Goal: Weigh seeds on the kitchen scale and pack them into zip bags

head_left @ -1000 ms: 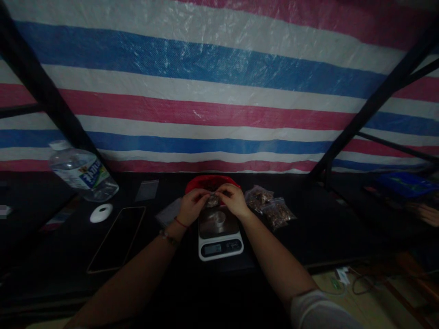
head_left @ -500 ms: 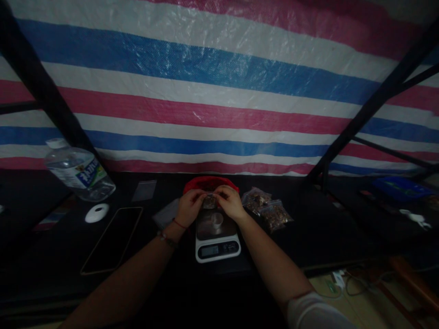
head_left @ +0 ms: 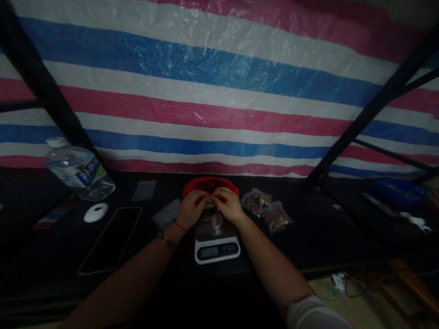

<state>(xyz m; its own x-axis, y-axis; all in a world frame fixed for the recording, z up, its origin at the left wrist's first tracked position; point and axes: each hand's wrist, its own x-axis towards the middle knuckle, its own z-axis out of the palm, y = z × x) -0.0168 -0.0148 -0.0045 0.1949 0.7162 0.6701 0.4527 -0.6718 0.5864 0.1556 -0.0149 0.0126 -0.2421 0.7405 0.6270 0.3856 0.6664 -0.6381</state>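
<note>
Both hands meet over the far end of a white digital scale (head_left: 217, 250). Between them is a small clear plastic bag (head_left: 210, 204) with brownish contents, mostly covered by the fingers. My left hand (head_left: 192, 208) pinches the bag's top edge on one side. On the other side my right hand (head_left: 228, 204) pinches the same edge, its fingers close to the left ones. A small clear cup (head_left: 216, 221) stands on the scale's plate. Just behind the hands sits a red bowl-like container (head_left: 197, 185), partly hidden by them.
Right of the scale lie filled zip bags (head_left: 275, 216). Flat clear bags (head_left: 168, 214) lie to the left, with another small bag (head_left: 144, 190) farther back. A phone (head_left: 111, 240), a white oval object (head_left: 96, 212) and a large water bottle (head_left: 80, 171) occupy the left side. Dark frame bars (head_left: 366, 112) slant upward.
My fingertips have come closer together along the bag's top edge, and less of the bag shows. The scale, cup and filled bags stay in place.
</note>
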